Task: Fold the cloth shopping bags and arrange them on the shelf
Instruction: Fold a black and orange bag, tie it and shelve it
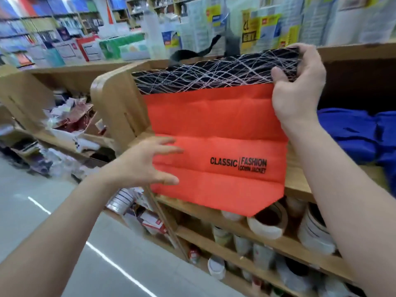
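While pinching the top right corner of the orange cloth bag [214, 125] in the right hand [300, 88], holds it up flat in front of the wooden shelf [300, 181], printed face toward the camera. Thumb pressed on the front of the black, white-lined top band; other fingers curled over the top edge and behind it.

Reaches to the bag's lower left edge with the left hand [147, 163], fingers straight and spread, gripping nothing. Fingertips overlapping the orange face just inside that edge, thumb lower, near the bottom left corner. Seems to touch the cloth there, though too blurred by motion to be sure.

Creased across in several horizontal folds, with black lettering "CLASSIC | FASHION DOWN JACKET" low on the right. Bottom edge slanting down to the right, hanging past the shelf board and in front of the tape rolls [267, 224] on the tier below. Black handle strap [192, 53] sticking up behind the top band, left of centre.

On the shelf board to the right of the right forearm, a heap of blue cloth [353, 133], apart from the orange bag. Farther left, a second wooden shelf [25, 91] with mixed packets, all blurred. Grey floor [64, 211] at lower left.
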Motion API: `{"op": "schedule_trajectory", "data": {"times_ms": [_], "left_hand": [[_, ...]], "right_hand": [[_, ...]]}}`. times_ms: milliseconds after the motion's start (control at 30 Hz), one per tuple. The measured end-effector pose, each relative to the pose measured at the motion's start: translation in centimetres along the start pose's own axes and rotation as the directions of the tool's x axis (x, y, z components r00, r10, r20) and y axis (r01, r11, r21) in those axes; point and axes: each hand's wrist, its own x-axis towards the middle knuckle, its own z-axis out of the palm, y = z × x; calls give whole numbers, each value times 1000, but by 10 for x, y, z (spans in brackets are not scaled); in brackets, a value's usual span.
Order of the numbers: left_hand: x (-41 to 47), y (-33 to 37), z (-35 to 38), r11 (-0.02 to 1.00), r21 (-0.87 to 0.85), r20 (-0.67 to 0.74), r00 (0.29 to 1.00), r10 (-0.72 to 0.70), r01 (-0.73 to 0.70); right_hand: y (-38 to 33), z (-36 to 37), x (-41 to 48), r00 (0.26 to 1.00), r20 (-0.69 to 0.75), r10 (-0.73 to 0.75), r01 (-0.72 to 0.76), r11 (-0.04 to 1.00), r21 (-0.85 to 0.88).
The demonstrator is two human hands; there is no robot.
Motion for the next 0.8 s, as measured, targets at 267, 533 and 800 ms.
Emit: {"op": "schedule_trajectory", "data": {"times_ms": [267, 533, 800], "left_hand": [[28, -96, 20, 911, 285, 250, 941, 228, -297], [59, -111, -5, 926, 133, 274, 911, 309, -354], [88, -136, -20, 941, -333, 50, 996, 73, -52]], "right_hand": [[5, 28, -24, 998, 65, -11, 38, 901, -431], [-44, -14, -93, 639, 695, 329, -100, 932, -349], [-30, -24, -128, 508, 698, 505, -122, 844, -523]]}}
